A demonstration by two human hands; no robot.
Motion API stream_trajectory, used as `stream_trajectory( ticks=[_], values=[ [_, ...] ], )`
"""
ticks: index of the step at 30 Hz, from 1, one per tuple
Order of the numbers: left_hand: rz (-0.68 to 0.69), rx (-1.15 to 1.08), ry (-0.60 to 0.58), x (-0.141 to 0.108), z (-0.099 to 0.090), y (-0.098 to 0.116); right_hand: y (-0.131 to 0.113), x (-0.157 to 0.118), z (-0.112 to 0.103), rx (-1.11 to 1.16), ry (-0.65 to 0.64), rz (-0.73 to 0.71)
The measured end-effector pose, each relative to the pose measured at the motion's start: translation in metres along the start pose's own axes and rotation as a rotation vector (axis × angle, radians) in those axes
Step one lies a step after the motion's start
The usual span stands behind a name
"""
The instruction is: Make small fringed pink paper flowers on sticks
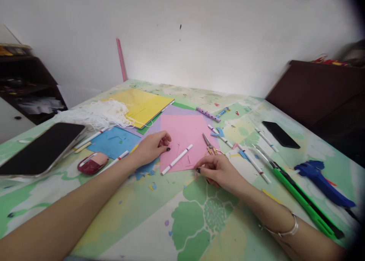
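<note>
A pink sheet of paper [182,129] lies in front of me, with a white marker [177,159] and a few thin pink scraps on it. My left hand [154,147] rests over the sheet's left edge, its fingers loosely curled and the thumb apart from them, nothing visible inside. At the sheet's lower right corner, my right hand [218,171] has thumb and index fingertip pressed together. Whatever is in that pinch, if anything, is too small to make out. Small scissors [210,144] lie just beyond the right hand, their handles partly hidden by it.
Left are a large phone [42,148], a maroon-and-pink case [92,163], blue paper [114,141], white string [99,114] and a yellow sheet [142,103]. Right are several markers [253,163], a green box cutter [305,200] with blade out, a blue glue gun [325,183] and a black phone [281,134].
</note>
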State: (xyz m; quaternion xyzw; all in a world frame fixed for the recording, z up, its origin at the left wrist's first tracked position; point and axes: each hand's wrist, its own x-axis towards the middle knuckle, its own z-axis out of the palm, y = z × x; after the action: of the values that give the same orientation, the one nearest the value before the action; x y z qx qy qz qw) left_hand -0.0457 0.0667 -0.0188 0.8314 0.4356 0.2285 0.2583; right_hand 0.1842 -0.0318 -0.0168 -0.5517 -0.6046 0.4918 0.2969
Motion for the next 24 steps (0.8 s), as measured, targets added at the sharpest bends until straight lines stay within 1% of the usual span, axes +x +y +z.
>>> stream_trajectory(
  ticks=[6,8,13,15,17,18,20,22,24],
  values=[
    [0.085,0.187,-0.027,0.002,-0.001,-0.003,-0.007,-0.001,-0.001,0.032,0.049,0.035],
    [0.118,0.239,-0.024,0.000,0.000,-0.002,-0.008,-0.002,-0.001,0.046,0.058,0.025],
    [0.259,0.423,-0.031,-0.003,0.002,0.003,-0.009,-0.003,-0.003,0.048,0.107,-0.023],
    [0.261,0.431,-0.019,-0.003,0.003,0.006,-0.009,-0.002,-0.004,0.068,0.127,-0.052],
    [0.212,0.335,0.031,-0.005,0.005,0.013,-0.009,-0.003,-0.004,0.068,0.183,-0.113],
    [0.169,0.242,0.065,-0.007,0.006,0.018,-0.009,-0.003,-0.003,0.043,0.239,-0.161],
    [0.041,-0.047,0.135,-0.013,0.010,0.032,-0.010,-0.006,0.001,-0.065,0.373,-0.307],
    [-0.115,-0.408,0.119,-0.021,0.017,0.047,-0.013,-0.011,0.007,-0.223,0.480,-0.496],
    [-0.222,-0.698,0.030,-0.028,0.023,0.061,-0.016,-0.014,0.012,-0.363,0.546,-0.666]
  ],
)
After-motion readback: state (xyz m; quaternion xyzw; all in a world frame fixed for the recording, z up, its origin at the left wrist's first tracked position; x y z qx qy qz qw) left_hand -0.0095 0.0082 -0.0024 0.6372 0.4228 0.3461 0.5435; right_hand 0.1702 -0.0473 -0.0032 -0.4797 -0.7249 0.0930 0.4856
